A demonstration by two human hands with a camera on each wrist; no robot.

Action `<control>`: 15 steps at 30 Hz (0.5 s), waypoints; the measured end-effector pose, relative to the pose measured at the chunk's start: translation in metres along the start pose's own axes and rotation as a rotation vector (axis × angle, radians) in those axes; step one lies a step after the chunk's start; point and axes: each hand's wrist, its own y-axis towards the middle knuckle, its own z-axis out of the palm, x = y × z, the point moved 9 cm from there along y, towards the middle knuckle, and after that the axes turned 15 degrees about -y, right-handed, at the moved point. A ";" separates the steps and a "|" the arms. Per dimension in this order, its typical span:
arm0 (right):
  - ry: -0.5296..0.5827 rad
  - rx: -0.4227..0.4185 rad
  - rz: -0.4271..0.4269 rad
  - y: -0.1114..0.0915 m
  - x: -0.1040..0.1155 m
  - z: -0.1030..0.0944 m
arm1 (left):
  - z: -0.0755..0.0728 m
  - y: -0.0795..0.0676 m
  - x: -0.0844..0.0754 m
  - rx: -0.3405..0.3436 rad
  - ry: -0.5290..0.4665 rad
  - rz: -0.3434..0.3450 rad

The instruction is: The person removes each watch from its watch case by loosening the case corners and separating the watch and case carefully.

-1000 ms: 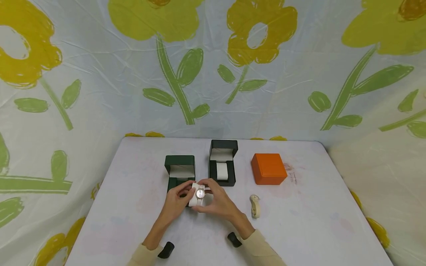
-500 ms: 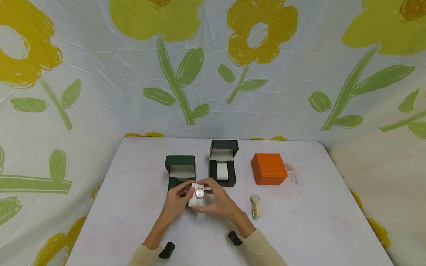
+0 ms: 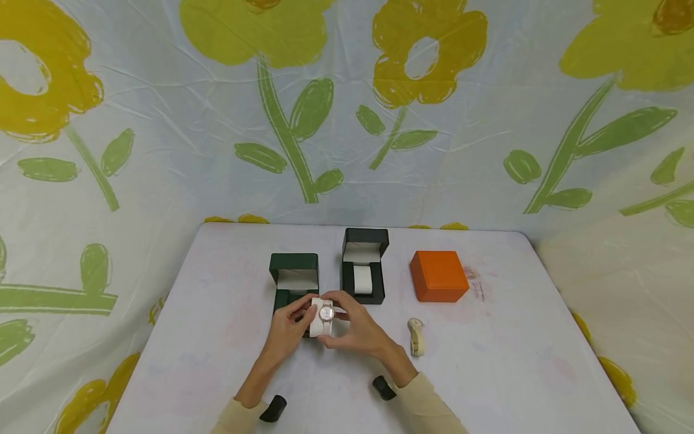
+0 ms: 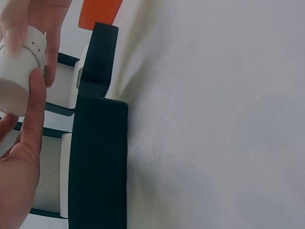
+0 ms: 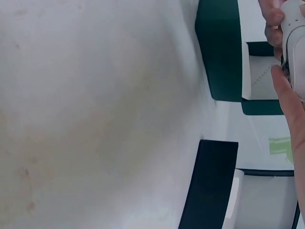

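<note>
In the head view, a wristwatch (image 3: 326,313) with a round pale face and white strap is wrapped round a white watch cushion (image 3: 314,329). My left hand (image 3: 286,328) holds the cushion by its left side. From the right, my right hand (image 3: 360,328) grips the watch, fingers at the top and thumb at the bottom. Both hands are over the front of an open green watch box (image 3: 293,262), hiding part of it. The left wrist view shows the cushion's rounded end (image 4: 16,71) and strap holes along its edge.
Behind my right hand stands an open black watch box (image 3: 365,236) with a white cushion (image 3: 362,279) inside. An orange box (image 3: 439,276) is closed, farther right. A cream-strapped watch (image 3: 415,337) lies on the white table (image 3: 499,361). Flowered cloth (image 3: 461,163) hangs behind.
Hands and watch stay nearly in place over the green box. The cushion and watch have turned slightly to stand more upright in the head view.
</note>
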 end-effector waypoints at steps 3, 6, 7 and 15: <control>0.009 -0.010 0.004 0.000 -0.002 -0.002 | 0.002 0.000 -0.002 0.018 -0.010 0.012; 0.001 -0.034 -0.003 0.001 -0.002 -0.004 | 0.004 -0.001 -0.005 0.030 -0.017 0.032; -0.003 -0.039 -0.002 0.001 -0.002 -0.004 | 0.004 -0.001 -0.005 0.032 -0.017 0.035; 0.022 -0.005 0.011 -0.002 -0.003 -0.003 | 0.006 -0.002 -0.002 0.037 -0.039 0.029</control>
